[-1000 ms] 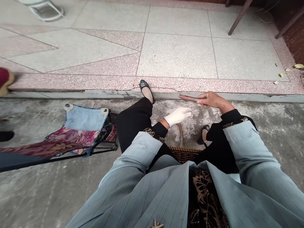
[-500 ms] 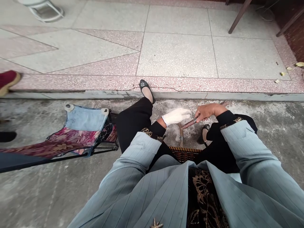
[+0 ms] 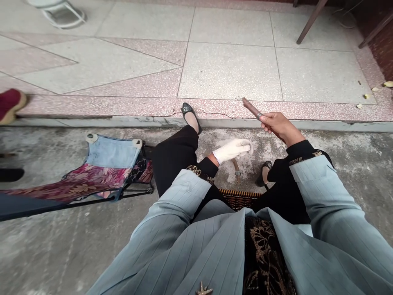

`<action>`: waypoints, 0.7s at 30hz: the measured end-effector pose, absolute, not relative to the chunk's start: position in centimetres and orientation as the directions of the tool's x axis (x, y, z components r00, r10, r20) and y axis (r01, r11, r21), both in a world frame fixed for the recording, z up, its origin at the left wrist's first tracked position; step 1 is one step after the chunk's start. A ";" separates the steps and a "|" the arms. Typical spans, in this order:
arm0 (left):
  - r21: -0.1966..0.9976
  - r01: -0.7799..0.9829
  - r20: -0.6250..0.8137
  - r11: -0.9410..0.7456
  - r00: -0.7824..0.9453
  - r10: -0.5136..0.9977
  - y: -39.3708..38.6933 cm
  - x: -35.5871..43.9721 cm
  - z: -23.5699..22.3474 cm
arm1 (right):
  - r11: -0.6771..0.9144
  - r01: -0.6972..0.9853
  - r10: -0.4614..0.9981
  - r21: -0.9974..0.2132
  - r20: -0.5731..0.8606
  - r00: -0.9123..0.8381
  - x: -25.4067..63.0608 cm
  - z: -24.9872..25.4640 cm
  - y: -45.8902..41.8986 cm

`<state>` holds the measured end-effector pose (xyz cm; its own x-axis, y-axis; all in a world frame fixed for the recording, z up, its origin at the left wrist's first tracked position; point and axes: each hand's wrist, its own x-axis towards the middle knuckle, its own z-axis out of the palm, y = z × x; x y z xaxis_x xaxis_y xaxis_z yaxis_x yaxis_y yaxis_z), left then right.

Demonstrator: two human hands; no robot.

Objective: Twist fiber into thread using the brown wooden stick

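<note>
Raised the brown rod [image 3: 251, 107] in the bare right hand [image 3: 278, 125] since half a second ago, from low beside the gloved left hand [image 3: 231, 150] to out over the edge of the terrazzo step [image 3: 233, 69]. Grips the rod at its near end, just behind a grey banded collar, with closed fingers, aiming its free end forward and leftward. Keeps the gloved left hand nearly in its earlier place, low above the ground, with curled fingers; cannot tell whether holding anything. Shows a curved brown piece [image 3: 236, 166] just below the glove, with a grey band near its lower end; cannot tell whether gripped or lying loose. Faces pale speckled panels bordered in pink, with a thin crack [image 3: 211, 113] along the front border near a black shoe [image 3: 190, 116]. Drops below to rough grey concrete [image 3: 362, 184], patched whitish between the feet. Includes a white stool [image 3: 63, 16] at upper left, dark wooden legs [image 3: 311, 22] at upper right, and yellowish leaves [image 3: 388, 84] near the reddish wall [image 3: 379, 57]. Has a folding chair [image 3: 113, 151] with floral cloth on the left. Reveals, between the thighs, a woven wicker rim [image 3: 241, 198], partly covered; cannot tell whether basket or seat, nor see any contents.
</note>
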<state>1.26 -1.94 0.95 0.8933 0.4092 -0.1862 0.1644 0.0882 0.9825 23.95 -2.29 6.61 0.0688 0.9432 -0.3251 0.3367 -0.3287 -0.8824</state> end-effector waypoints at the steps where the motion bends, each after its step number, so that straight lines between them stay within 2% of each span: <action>1: 0.982 0.187 -0.185 0.035 0.896 0.403 -1.9 1.2 1.2 | -0.327 0.471 0.941 -0.819 -0.325 0.087 23.8 6.4 -2.1; 4: 0.955 0.252 -0.171 -0.157 0.900 0.401 -1.9 1.1 2.0 | -0.222 0.839 0.952 -0.496 -0.297 0.076 23.5 5.8 -1.8; 6: 0.909 0.287 -0.149 -0.301 0.900 0.409 -1.7 1.0 2.3 | -0.107 0.954 0.936 -0.281 -0.352 0.002 23.2 5.3 -1.7; 8: 0.857 0.325 -0.144 -0.399 0.896 0.420 -1.5 0.8 2.3 | -0.012 0.986 0.877 -0.164 -0.475 -0.069 22.9 4.6 -1.8; 10: 0.826 0.367 -0.161 -0.428 0.881 0.445 -1.1 0.5 2.3 | 0.061 0.988 0.805 -0.140 -0.578 -0.131 22.7 3.9 -1.9; 13: 0.808 0.425 -0.168 -0.407 0.830 0.533 -0.4 0.0 2.1 | 0.116 0.975 0.709 -0.191 -0.671 -0.216 22.5 3.6 -2.3; 16: 0.827 0.427 -0.139 -0.367 0.786 0.602 0.1 -0.3 1.7 | 0.007 0.898 0.477 -0.440 -0.787 -0.390 22.4 4.7 -2.8; 18: 0.851 0.409 -0.131 -0.329 0.773 0.620 0.3 -0.3 1.4 | -0.101 0.795 0.320 -0.598 -0.776 -0.543 22.5 5.8 -3.1; 20: 0.883 0.397 -0.157 -0.250 0.752 0.640 0.1 0.0 1.0 | -0.154 0.686 0.336 -0.711 -0.690 -0.641 22.9 6.9 -3.2; 21: 0.905 0.384 -0.181 -0.185 0.740 0.648 0.0 0.1 0.8 | -0.182 0.597 0.436 -0.781 -0.609 -0.663 23.2 7.3 -3.2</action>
<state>0.14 -0.04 0.80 0.7397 0.6481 -0.1811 0.3838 -0.1852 0.9047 23.17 -3.17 7.30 -0.6629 0.4361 -0.6086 0.5974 -0.1821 -0.7810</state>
